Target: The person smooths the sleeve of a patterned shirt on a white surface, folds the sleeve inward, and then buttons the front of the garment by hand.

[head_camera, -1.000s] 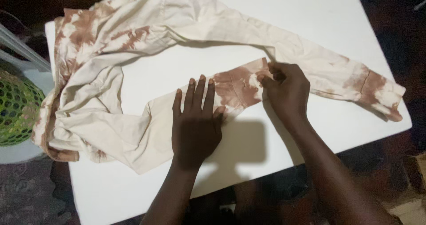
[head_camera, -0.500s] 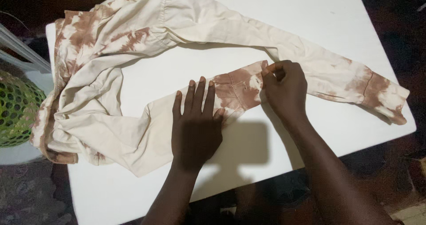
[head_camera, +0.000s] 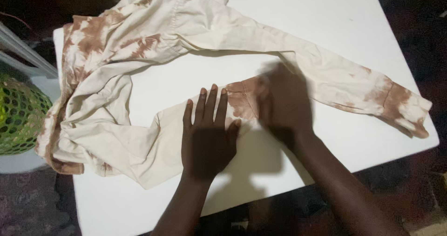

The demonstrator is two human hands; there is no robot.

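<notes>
One cream shirt (head_camera: 139, 77) with rust-brown blotches sprawls across the white table (head_camera: 326, 12), its two sleeves reaching right, and one green mesh basket (head_camera: 16, 117) sits off the left edge. The left hand (head_camera: 207, 133) lies flat, fingers spread, on the near sleeve (head_camera: 186, 124). The right hand (head_camera: 284, 101) covers that sleeve's cuff, too blurred to tell its grip.
</notes>
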